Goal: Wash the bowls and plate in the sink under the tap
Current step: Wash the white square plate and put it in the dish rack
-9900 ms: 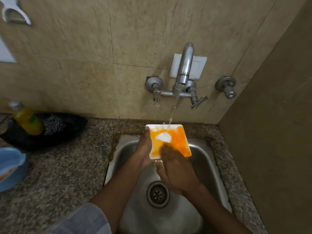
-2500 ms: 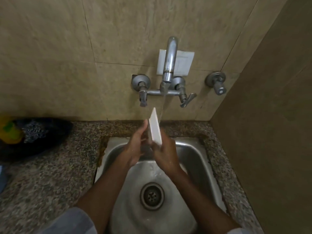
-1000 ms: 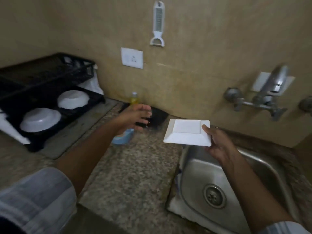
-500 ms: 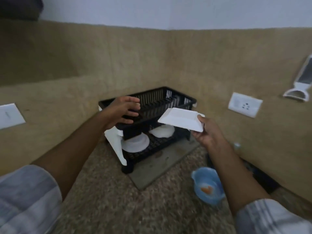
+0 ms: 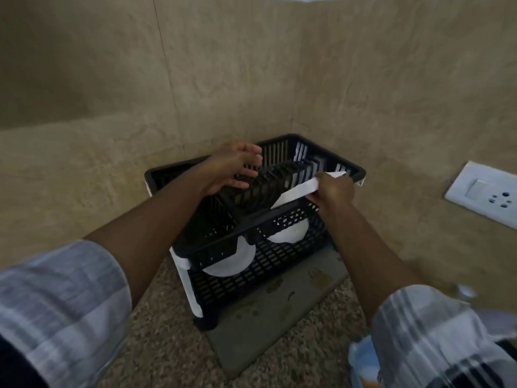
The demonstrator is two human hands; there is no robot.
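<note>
Head view: right hand [image 5: 333, 190] had carried the plate [image 5: 296, 191], fingers clamped, from sink to rack [image 5: 279, 219]. Left hand [image 5: 232, 169], at 11 o'clock, hovered, fingers loosely apart. Plate seemed washed.

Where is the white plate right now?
In the head view, right of centre: the white plate is held by the right hand over the top tier of the black dish rack.

Your view is dim and warm-toned, with no glare. Beyond your fingertips the dish rack [image 5: 253, 208] interior sinks into shadow. Your sleeves [image 5: 60, 301] smear with motion blur, and wide-angle distortion bends the wall tiles [image 5: 223, 65].
</note>
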